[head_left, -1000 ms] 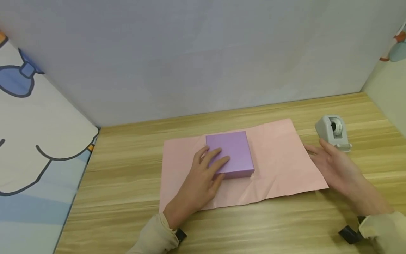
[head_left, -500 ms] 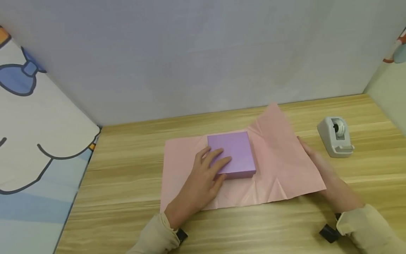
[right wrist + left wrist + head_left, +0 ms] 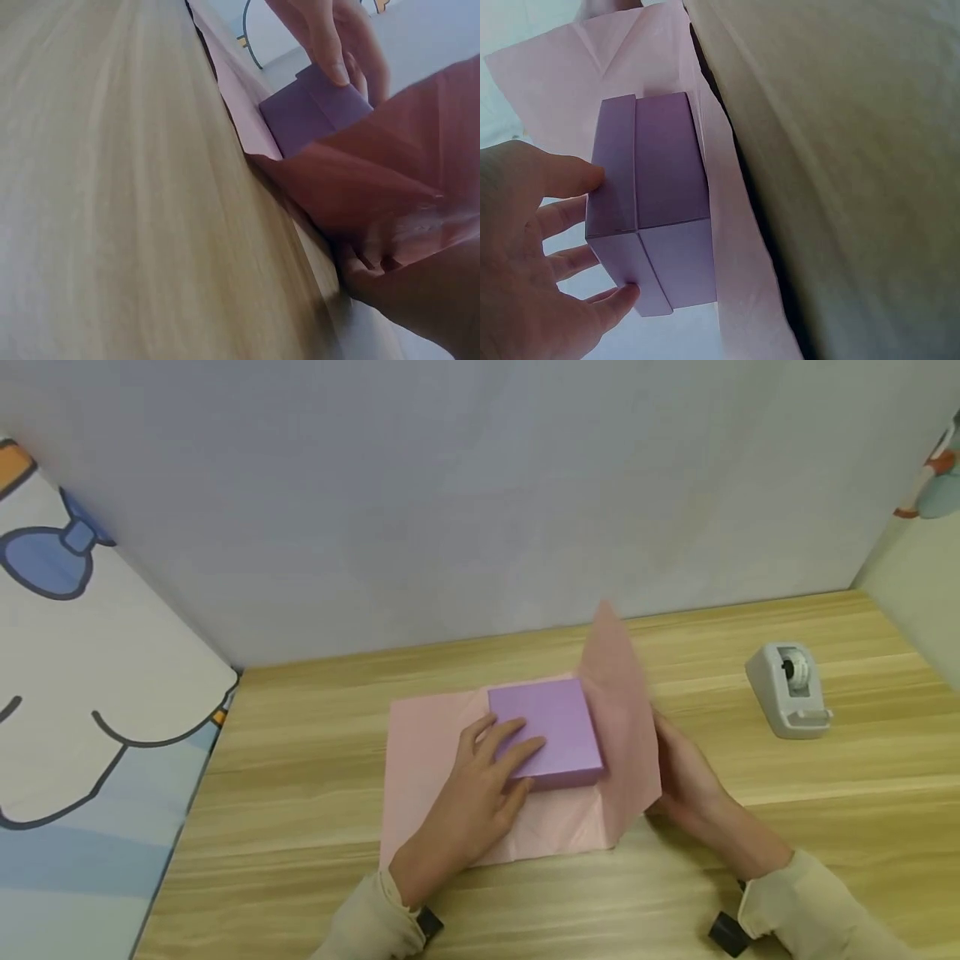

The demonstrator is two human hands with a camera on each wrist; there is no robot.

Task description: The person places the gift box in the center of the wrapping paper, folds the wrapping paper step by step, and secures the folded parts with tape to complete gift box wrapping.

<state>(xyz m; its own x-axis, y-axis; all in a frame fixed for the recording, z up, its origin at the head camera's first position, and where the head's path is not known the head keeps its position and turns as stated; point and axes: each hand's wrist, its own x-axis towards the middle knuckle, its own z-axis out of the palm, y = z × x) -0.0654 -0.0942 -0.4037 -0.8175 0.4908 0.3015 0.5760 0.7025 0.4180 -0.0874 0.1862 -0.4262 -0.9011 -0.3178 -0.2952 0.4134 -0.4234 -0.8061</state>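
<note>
A purple lidded box sits on a sheet of pink paper. My left hand rests on the box's left part, fingers spread over the lid; in the left wrist view fingertips touch the lid. At the box's right, the paper's right part stands raised as a flap. My right hand is behind that flap, its fingers largely hidden, pressing the paper toward the box. In the right wrist view, the right hand lies low against the paper's outer side.
A grey tape dispenser with a roll of tape stands at the right on the wooden table. A pale wall rises behind the table's back edge. Cartoon-printed panel borders the left side.
The paper's right part has gone from lying nearly flat to standing up by the box. My right hand has moved left behind it. My left hand has stayed on the box.
</note>
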